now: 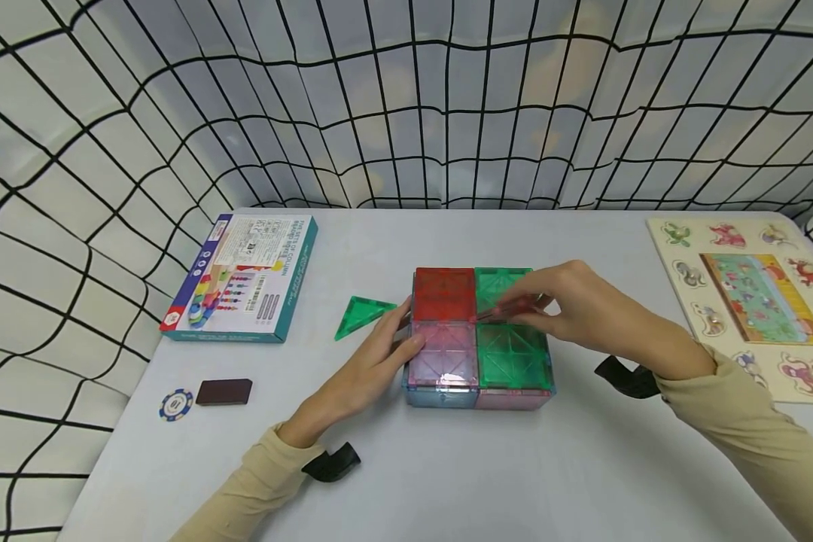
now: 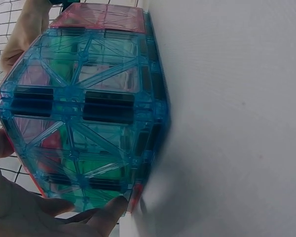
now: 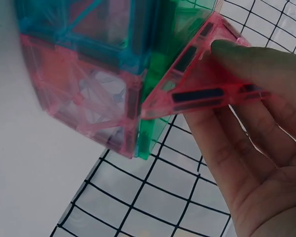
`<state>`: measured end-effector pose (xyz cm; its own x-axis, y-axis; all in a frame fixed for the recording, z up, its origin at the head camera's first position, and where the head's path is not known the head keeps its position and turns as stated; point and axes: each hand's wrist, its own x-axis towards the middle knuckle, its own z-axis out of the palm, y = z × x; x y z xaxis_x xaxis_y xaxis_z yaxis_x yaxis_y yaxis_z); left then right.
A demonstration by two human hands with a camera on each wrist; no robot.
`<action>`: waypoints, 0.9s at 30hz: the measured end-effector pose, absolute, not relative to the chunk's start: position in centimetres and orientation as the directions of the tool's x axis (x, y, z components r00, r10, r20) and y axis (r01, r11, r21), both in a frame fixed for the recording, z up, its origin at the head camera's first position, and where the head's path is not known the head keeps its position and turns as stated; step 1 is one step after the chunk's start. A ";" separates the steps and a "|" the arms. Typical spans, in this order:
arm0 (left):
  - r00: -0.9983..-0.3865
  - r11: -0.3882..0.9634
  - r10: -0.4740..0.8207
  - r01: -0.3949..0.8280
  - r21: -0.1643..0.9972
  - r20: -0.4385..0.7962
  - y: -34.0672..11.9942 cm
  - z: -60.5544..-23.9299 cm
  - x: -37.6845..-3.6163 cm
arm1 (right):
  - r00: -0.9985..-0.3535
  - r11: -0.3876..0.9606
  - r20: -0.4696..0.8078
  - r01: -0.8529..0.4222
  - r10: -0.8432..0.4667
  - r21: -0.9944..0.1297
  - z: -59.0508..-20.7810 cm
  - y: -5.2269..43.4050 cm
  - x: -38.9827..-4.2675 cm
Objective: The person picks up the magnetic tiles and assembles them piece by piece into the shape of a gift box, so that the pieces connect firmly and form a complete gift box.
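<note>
A flat box of translucent magnetic tiles (image 1: 477, 339) sits mid-table, its top made of red, green, pink and green squares. My left hand (image 1: 373, 369) rests against its left side, thumb at the pink tile's edge. In the left wrist view the fingers (image 2: 89, 217) touch the blue side wall (image 2: 84, 108). My right hand (image 1: 583, 309) pinches a pink triangle tile (image 1: 515, 307) low over the far green square. The right wrist view shows that triangle (image 3: 207, 89) held by thumb and fingers (image 3: 251, 163), one edge against the box (image 3: 89, 74). A green triangle tile (image 1: 362, 315) lies left of the box.
A toy's cardboard box (image 1: 244, 275) lies at the left, with a poker chip (image 1: 176, 404) and a dark brown block (image 1: 224, 392) nearer me. A wooden animal puzzle board (image 1: 752, 297) lies at the right edge. White sheeting with a black grid (image 1: 406, 98) walls in the grey table (image 1: 515, 467).
</note>
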<state>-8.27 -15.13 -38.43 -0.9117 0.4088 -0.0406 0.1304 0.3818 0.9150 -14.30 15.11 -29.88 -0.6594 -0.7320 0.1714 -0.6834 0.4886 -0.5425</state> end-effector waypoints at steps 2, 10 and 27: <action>-0.915 0.395 0.401 0.125 0.910 -0.048 -15.2 -38.4 -8.3 | -0.666 0.493 0.182 -0.683 -0.724 -0.539 -30.0 15.5 -14.3; -0.966 0.593 0.239 0.228 0.772 0.102 -17.4 -38.0 -9.5 | -0.656 0.479 0.213 -0.700 -0.724 -0.530 -30.1 16.2 -14.5; -0.998 0.788 0.031 -0.008 0.616 -0.052 -21.1 -38.9 -13.2 | -0.680 0.507 0.178 -0.672 -0.711 -0.540 -30.1 16.4 -14.3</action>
